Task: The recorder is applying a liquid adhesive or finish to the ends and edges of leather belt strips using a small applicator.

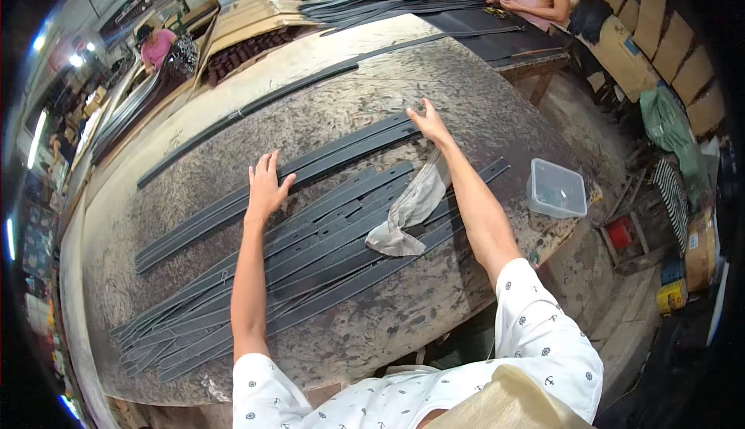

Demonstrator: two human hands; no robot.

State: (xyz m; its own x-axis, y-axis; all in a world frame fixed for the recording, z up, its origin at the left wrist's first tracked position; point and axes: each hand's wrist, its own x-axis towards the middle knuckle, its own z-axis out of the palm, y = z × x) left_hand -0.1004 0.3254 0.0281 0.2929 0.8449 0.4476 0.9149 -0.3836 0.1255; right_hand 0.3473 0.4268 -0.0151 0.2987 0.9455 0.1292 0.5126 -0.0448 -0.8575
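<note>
on your stained surface [388, 320], a loose pile of dark strips [326, 254] isn't aligned yet; aligned dark strips [334, 155] lie beyond: looks partway. left hand [266, 194], right hand [429, 125] at these, fingers splayed, gripping nothing visible.

The strips [310, 266] are looking like smooth leather or plastic with a dull sheen, while the rag [407, 215] is showing soft, matt, wrinkled cloth, the box [552, 207] is gleaming as glossy clear plastic, and the counter [434, 297] is appearing matt and blotchy.
</note>
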